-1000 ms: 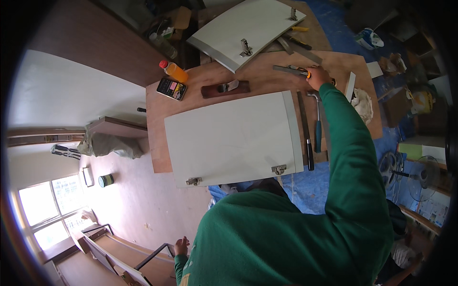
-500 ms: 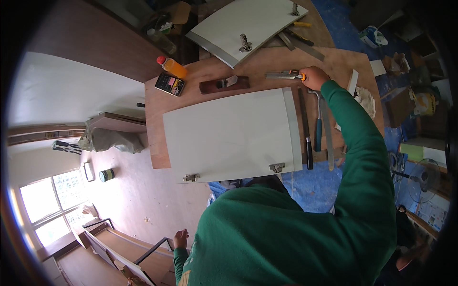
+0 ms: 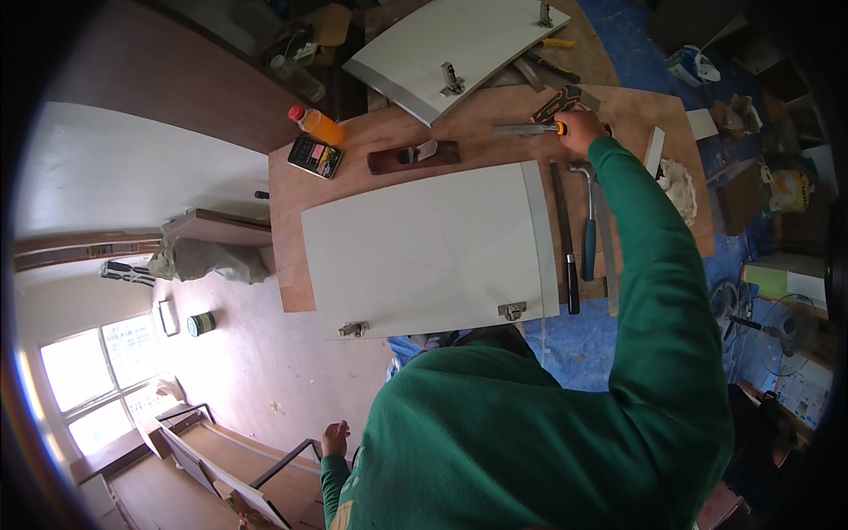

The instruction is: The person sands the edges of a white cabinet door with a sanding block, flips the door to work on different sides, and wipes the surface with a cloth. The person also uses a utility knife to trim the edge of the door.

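At the far right of the workbench [image 3: 353, 194] my right hand [image 3: 583, 131] closes around the handle end of a chisel [image 3: 526, 129] with an orange collar. The blade points left. Against the same hand a black-and-orange tool [image 3: 554, 104] tilts up; its kind and whether it is gripped too are unclear. My left hand [image 3: 335, 439] hangs low at my side with loosely curled fingers and holds nothing. Before me lies a white panel [image 3: 424, 247] with two metal hinges near its front edge. A file [image 3: 564, 230] and a claw hammer [image 3: 590, 212] lie beside it.
Behind the panel rests a wooden hand plane [image 3: 413, 158]. A phone [image 3: 314, 156] and an orange drink bottle [image 3: 319, 126] stand at the bench's left. Another hinged panel [image 3: 455, 53] lies at the back. Blue sheeting [image 3: 574, 353] covers floor at right, near a fan [image 3: 786, 327].
The black-and-orange tool has swung up from beside the chisel and is now angled away from it. My right hand has shifted slightly away from me; my left hand stays put.
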`<action>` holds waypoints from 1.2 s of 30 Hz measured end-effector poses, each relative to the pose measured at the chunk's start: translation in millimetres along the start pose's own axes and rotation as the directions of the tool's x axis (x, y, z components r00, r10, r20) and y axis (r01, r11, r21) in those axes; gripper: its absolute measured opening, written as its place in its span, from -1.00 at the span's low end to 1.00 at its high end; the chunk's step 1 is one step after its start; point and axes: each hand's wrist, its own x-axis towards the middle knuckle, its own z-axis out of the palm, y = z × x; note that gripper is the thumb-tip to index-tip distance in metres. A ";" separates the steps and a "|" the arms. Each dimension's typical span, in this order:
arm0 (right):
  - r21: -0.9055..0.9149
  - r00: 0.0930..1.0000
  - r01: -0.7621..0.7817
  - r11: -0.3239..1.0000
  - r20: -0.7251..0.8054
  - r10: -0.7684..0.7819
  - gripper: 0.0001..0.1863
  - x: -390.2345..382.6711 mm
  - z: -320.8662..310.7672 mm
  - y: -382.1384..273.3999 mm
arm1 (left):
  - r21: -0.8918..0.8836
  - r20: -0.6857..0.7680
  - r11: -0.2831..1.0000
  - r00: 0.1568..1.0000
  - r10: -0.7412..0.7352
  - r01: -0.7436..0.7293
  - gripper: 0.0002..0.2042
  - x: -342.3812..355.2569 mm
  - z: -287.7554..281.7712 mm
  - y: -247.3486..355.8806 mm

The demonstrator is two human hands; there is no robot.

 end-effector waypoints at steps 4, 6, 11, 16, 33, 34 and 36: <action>0.015 0.998 0.036 0.999 0.060 -0.037 -0.63 -4.5 -0.3 -3.0 | 0.048 -0.012 0.999 1.000 0.025 -0.025 -0.55 -7.0 0.8 -1.5; 0.023 0.996 0.043 0.999 0.072 -0.045 -0.66 -6.0 -0.1 -5.6 | 0.017 -0.021 1.000 1.000 0.003 -0.002 -0.54 -10.8 1.5 -0.6; 0.003 0.997 0.051 0.999 0.062 -0.051 -0.69 -8.2 0.6 -2.1 | 0.014 -0.024 1.000 0.999 -0.022 0.022 -0.54 -16.4 0.3 12.6; 0.061 0.983 0.183 0.981 -0.042 -0.181 -0.67 -2.8 11.6 10.1 | 0.015 0.002 0.989 0.989 0.148 -0.148 -0.53 3.8 -1.8 -25.6; 0.395 0.957 -0.287 0.872 0.165 0.240 -0.66 -145.4 -12.8 -57.1 | 0.170 -0.041 0.935 0.945 0.323 -0.312 -0.92 53.4 -0.1 -31.9; 0.394 0.962 -0.265 0.880 0.165 0.216 -0.68 -160.6 -7.9 -67.8 | 0.244 -0.052 0.836 0.854 0.517 -0.491 -0.89 54.6 4.8 -4.2; 0.427 0.973 -0.218 0.877 0.160 0.164 -0.70 -186.2 2.0 -87.7 | -0.153 -0.063 0.919 0.932 0.358 -0.363 -0.80 43.9 7.6 77.3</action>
